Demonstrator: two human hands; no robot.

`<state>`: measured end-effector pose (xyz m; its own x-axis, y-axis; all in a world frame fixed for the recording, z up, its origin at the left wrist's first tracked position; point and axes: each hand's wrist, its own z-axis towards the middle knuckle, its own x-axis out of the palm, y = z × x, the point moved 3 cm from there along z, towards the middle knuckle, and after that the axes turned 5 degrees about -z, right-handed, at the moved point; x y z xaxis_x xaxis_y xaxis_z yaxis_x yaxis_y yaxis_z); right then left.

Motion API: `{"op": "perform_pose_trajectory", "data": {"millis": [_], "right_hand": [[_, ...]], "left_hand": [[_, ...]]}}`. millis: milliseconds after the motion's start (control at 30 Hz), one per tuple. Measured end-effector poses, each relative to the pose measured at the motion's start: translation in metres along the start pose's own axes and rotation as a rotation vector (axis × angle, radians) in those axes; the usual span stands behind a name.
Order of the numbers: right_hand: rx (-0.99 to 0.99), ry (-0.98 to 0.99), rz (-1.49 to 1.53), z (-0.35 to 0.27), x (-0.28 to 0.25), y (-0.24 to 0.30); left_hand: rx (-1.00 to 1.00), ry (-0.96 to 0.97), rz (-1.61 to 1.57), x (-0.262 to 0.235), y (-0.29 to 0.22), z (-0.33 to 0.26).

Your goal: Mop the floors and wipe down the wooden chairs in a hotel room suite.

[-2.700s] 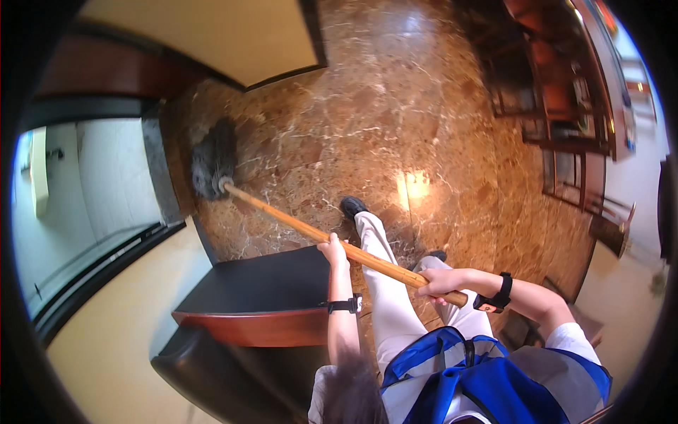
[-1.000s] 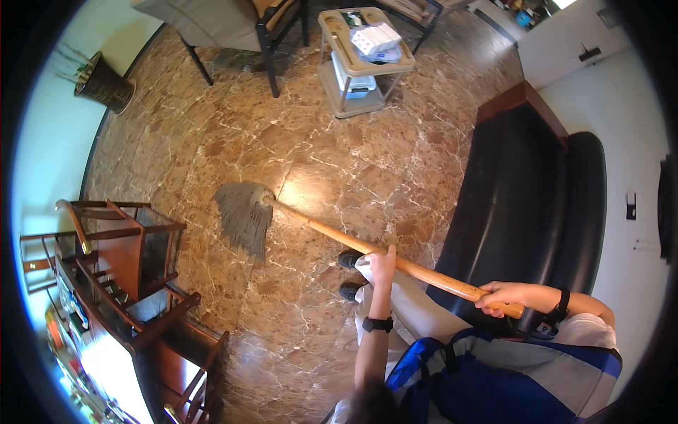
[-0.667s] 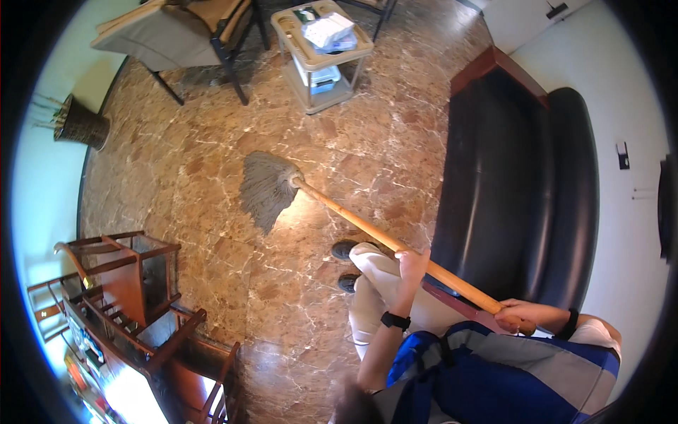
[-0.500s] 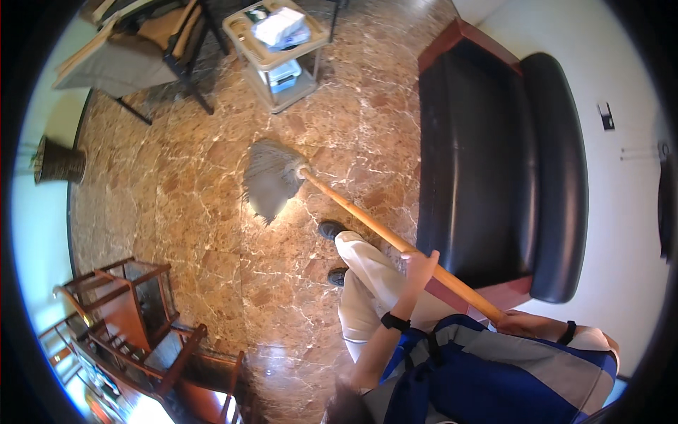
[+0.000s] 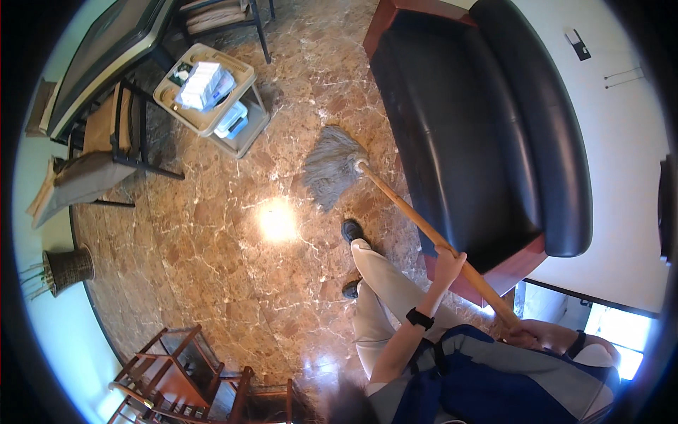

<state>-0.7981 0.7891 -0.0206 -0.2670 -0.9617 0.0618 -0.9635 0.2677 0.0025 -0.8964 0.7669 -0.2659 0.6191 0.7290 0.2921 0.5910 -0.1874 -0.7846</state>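
A string mop with a grey head (image 5: 333, 167) lies spread on the brown marbled floor in front of the sofa. Its wooden handle (image 5: 409, 210) slants down to the right toward my body. Partway along the shaft, my left hand (image 5: 449, 268) is wrapped around it. Near the upper end, my right hand (image 5: 524, 333) grips the same shaft close to my vest. Both fists are closed; the fingers of the right one are partly hidden. My feet in dark shoes (image 5: 351, 230) stand just below the mop head.
A black sofa (image 5: 452, 120) with a reddish base runs along the right wall. A beige two-tier cart (image 5: 244, 78) carries white packages. Cushioned chairs (image 5: 106, 131) and a table (image 5: 106, 56) stand at upper left, a potted plant (image 5: 68, 270) below them, wooden chairs (image 5: 176, 381) at lower left.
The view has turned and shifted, so cart and sofa appear further left and chairs lower. The mop head now lies nearer the sofa. Both hands keep their hold on the handle.
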Motion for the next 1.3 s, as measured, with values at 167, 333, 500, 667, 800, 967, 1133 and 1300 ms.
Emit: {"op": "perform_pose_trajectory", "data": {"millis": [167, 333, 500, 667, 800, 967, 1133, 1300], "right_hand": [[0.094, -0.115, 0.004, 0.008, -0.028, 0.054], [-0.163, -0.119, -0.192, 0.048, -0.051, 0.139], [-0.286, -0.351, -0.742, 0.082, -0.080, 0.265], [-0.359, -0.369, -0.883, 0.101, -0.085, 0.387], [-0.398, -0.361, -0.953, 0.114, -0.077, 0.463], [-0.274, -0.457, -0.951, 0.123, -0.055, 0.511], [-0.080, -0.521, -0.887, 0.114, -0.032, 0.540], [-0.082, -0.520, -0.813, 0.105, -0.017, 0.570]], "left_hand": [[-0.094, -0.023, -0.147, -0.003, -0.014, 0.074], [0.025, -0.176, -0.129, -0.045, -0.031, 0.173], [-0.038, -0.199, -0.646, -0.095, -0.094, 0.269], [-0.098, -0.102, -0.788, -0.177, -0.153, 0.328], [0.061, -0.190, -0.854, -0.303, -0.183, 0.327], [0.259, -0.603, -1.133, -0.485, -0.198, 0.338], [0.339, -0.938, -1.231, -0.599, -0.193, 0.376], [0.297, -1.111, -1.252, -0.624, -0.196, 0.382]]}}
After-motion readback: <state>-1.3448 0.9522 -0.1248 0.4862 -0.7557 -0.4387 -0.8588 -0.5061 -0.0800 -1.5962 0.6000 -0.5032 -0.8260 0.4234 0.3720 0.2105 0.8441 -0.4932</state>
